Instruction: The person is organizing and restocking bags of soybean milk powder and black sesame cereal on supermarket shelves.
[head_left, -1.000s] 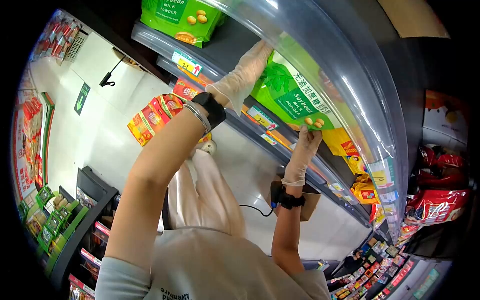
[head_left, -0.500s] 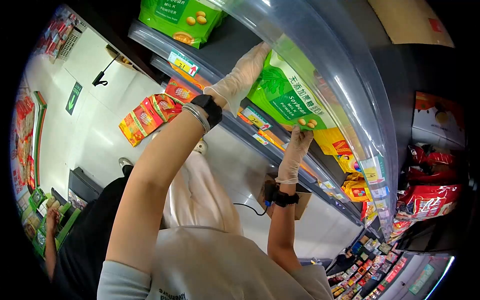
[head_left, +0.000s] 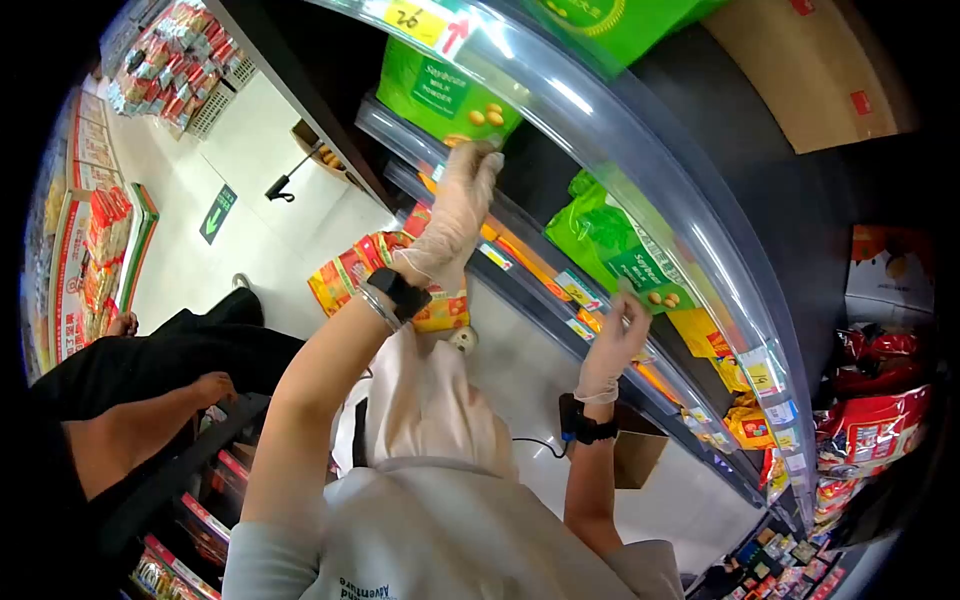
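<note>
My left hand (head_left: 455, 220), in a clear glove, has its fingers bent together at the lower edge of a green soybean milk powder bag (head_left: 430, 95) on the upper-left shelf. My right hand (head_left: 613, 345), also gloved, is just below a second green bag (head_left: 625, 250), its fingers slightly apart and not wrapped round it. That second bag lies tilted on the shelf behind the clear curved front strip.
Yellow packs (head_left: 748, 425) and red bags (head_left: 875, 430) sit to the right. Orange-red packs (head_left: 345, 275) are below on the left. A cardboard box (head_left: 640, 450) stands on the floor. Another person's arm (head_left: 140, 430) shows at the left, beside a black umbrella-like handle (head_left: 280, 188).
My left hand has let go of the second green bag and moved left to the other one. My right hand has come off the second bag's lower edge. The view has shifted.
</note>
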